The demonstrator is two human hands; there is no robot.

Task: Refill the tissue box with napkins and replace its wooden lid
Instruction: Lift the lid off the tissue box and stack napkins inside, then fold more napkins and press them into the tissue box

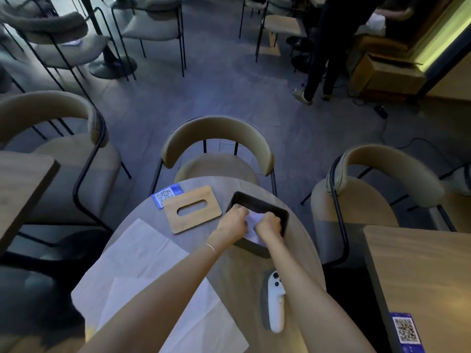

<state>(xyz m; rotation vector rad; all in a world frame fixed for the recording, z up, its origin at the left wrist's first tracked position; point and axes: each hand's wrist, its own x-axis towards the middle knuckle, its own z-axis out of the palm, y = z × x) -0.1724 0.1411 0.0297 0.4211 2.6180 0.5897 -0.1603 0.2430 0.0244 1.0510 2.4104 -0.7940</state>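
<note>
A: Head view. Where's the box?
B: The box sits far right on the round table, open, its long axis running from far left to near right.
A: Hands?
B: Left hand and right hand are both inside it, curled tight on white napkins.
A: The lid?
B: The lid lies flat just left of the box, slot up, long axis left to right, tilted. A white controller lies nearer.
</note>
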